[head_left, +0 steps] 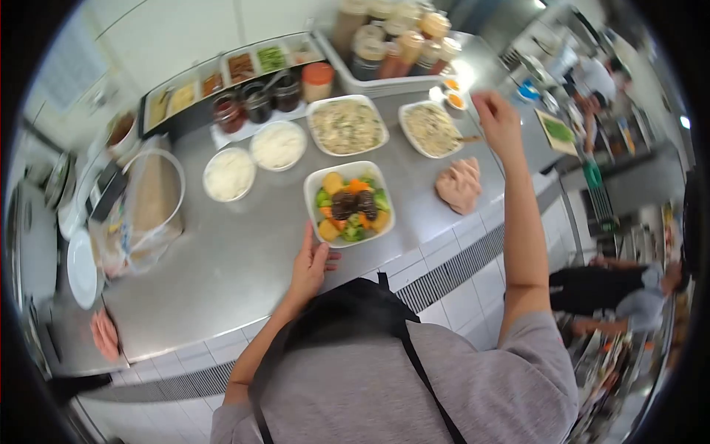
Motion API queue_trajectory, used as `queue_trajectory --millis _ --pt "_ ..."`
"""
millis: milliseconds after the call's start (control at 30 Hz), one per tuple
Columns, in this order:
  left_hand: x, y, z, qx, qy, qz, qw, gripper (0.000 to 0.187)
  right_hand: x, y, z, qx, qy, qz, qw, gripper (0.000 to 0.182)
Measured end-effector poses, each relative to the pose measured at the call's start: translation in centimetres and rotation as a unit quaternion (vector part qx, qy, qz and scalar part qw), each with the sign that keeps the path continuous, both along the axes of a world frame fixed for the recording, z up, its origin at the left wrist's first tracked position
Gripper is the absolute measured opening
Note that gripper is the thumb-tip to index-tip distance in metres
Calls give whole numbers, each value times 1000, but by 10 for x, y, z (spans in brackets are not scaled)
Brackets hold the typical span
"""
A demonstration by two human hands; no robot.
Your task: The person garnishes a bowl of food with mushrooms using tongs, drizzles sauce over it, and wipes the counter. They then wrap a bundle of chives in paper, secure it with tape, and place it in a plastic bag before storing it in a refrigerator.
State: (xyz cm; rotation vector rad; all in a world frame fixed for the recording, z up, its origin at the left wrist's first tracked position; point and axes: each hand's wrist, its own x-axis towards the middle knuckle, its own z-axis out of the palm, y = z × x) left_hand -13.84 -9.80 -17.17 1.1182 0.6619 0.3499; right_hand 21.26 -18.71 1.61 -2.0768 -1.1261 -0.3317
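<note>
A square white bowl (311, 194) holds broccoli, orange vegetable pieces, round yellowish pieces and dark brown meat. At its near left corner is my left hand (312, 268), fingers spread and touching the bowl's edge. Raised above the counter to the right, my right hand (497, 122) is closed with its fingertips together; whatever they hold, if anything, is too small to make out. It is nearest to small cups (455, 99) with orange contents and a white bowl of creamy food (431, 130) with a utensil handle over its rim. Behind the vegetable bowl sits another creamy dish (346, 124).
Two bowls of white rice (229, 175) stand left, before several sauce jars (257, 102). A topping rack (222, 78) and bottle bin (396, 87) line the wall. Crumpled pinkish cloth (460, 185) lies right, a plastic bag (148, 214) left. Other people (614, 296) work at right.
</note>
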Motion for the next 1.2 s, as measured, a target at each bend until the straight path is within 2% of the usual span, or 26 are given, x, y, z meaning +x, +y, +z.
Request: queue_trajectory --millis 67,133,167,233,300,333,400,433,500,533,600,633,700,800,833,867,900,967,1000,1067,1133,1200 --pt "15 -5 6 -3 -19 42 999 59 20 -77 -36 -18 26 -103 994 21" --pt "21 -5 2 -1 -27 40 999 57 38 -136 -78 -73 137 -188 970 22" --pt "23 -5 2 0 -14 54 998 57 51 -159 -109 -57 159 -203 965 22" --pt "27 -1 5 17 13 80 997 55 69 -176 -148 -39 182 -212 959 22" --pt "27 12 9 16 39 63 997 54 79 -163 -169 38 301 -222 927 24" --pt "27 19 11 11 64 44 997 53 84 -154 -180 37 303 -210 929 24" --pt "28 31 15 25 64 64 996 50 91 -132 -195 -103 210 -109 966 21" --pt "27 35 16 12 59 67 996 49 91 -126 -196 -108 210 -94 967 21" --pt "28 28 21 10 57 95 994 45 86 -114 -189 -2 188 -63 980 16" --pt "30 22 19 8 61 115 991 45 79 -110 -185 -7 191 -44 981 16" --pt "31 8 14 6 41 194 980 44 60 -105 -174 111 355 130 919 11" --pt "35 2 15 20 49 232 971 40 49 -98 -171 102 362 148 915 11" --pt "39 2 7 42 72 265 961 38 25 -77 -158 -56 273 215 936 13" --pt "43 11 -8 85 93 306 944 36 -25 -26 -104 -124 335 229 906 9" --pt "41 20 -13 175 136 265 938 36 -25 -11 -106 -131 331 244 902 9" --pt "40 27 -13 261 180 220 922 37 -24 6 -110 -92 211 327 917 9" --pt "39 35 -14 255 182 236 920 37 -25 21 -112 -47 88 402 910 9" --pt "46 44 -3 278 120 175 937 37 -34 44 -108 -72 77 435 894 10" --pt "48 45 5 271 120 188 936 37 -38 53 -107 -90 68 454 884 11" --pt "52 43 35 142 175 121 967 37 -44 68 -110 -115 34 483 868 12" --pt "52 55 19 133 168 122 969 37 -50 80 -117 -135 2 509 850 13" --pt "50 57 10 122 163 115 972 37 -50 84 -124 -194 -96 511 832 15"
